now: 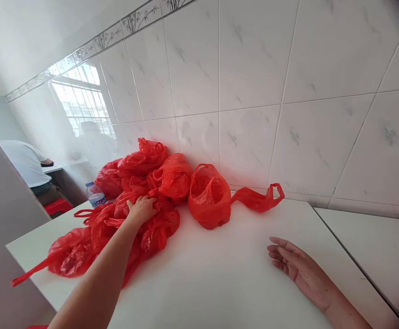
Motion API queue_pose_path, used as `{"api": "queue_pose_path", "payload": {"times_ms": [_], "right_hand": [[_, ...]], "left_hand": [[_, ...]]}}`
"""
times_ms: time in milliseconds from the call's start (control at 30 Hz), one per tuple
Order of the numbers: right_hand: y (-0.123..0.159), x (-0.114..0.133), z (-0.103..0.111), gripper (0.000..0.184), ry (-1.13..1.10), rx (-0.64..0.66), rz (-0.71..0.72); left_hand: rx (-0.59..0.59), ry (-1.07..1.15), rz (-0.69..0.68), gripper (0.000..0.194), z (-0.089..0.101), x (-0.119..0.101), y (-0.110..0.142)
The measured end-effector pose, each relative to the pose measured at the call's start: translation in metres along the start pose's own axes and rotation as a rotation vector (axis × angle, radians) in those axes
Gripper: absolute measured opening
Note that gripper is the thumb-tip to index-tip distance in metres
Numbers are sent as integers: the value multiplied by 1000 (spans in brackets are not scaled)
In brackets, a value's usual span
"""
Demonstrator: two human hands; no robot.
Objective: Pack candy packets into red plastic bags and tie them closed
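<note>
My left hand (pixel 140 211) reaches into a heap of crumpled red plastic bags (pixel 151 237) on the white table. Its fingers curl into the thin plastic and seem to grip a bag; the fingertips are partly hidden. My right hand (pixel 297 265) is held at the right side of the table, palm turned inward, fingers loosely bent and apart, with nothing in it. Between the hands, near the wall, stands a rounded red plastic bag (pixel 209 203) with its handle loops up. A flattened red bag (pixel 256 199) lies to the right of it.
A bottle with a blue label (pixel 97 196) stands behind the heap at the left. A tiled wall (pixel 247 137) runs along the table's back edge. The white table (pixel 220 274) meets another surface at a seam on the right. A person in white (pixel 26 162) bends over at far left, near a red stool (pixel 58 207).
</note>
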State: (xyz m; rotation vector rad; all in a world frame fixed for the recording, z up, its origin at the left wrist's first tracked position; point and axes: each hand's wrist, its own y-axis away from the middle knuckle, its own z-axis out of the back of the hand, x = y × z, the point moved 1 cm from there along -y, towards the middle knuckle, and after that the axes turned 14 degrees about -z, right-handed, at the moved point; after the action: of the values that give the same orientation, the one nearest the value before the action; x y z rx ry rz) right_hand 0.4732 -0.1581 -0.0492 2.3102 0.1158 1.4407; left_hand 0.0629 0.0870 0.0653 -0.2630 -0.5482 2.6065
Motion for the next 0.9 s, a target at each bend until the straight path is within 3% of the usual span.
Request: {"api": "queue_pose_path", "payload": {"times_ms": [100,167,267,333,367,433,500,567,733,800,900], "right_hand": [[0,2,-2,42,3,-3,-3],[1,3,-4,41,3,-11,-4],[3,5,-8,39,-4,-14,0],[3,5,-10,36,-4,-11,7],[3,5,-11,35,-2,-9,13],[2,5,-12,32,3,-2,27],[2,5,-11,30,0,17,42],[3,5,-10,29,-20,63,54],[2,10,-2,33,-129,166,100],[-2,13,3,38,-185,72,165],[-11,17,9,51,-294,-132,257]], "left_hand": [[-78,-41,5,47,6,-24,-5],[-270,-32,-88,50,13,-52,-7],[-608,71,-375,40,18,-110,-2],[-651,150,-621,32,14,-152,3],[-603,191,-750,29,10,-174,5],[-383,289,-950,27,-5,-215,6],[-106,384,-996,28,-27,-250,1],[61,434,-929,30,-52,-279,-10],[141,444,-737,43,-108,-323,-40],[167,458,-732,40,-121,-334,-40],[178,509,-827,31,-125,-347,-21]]}}
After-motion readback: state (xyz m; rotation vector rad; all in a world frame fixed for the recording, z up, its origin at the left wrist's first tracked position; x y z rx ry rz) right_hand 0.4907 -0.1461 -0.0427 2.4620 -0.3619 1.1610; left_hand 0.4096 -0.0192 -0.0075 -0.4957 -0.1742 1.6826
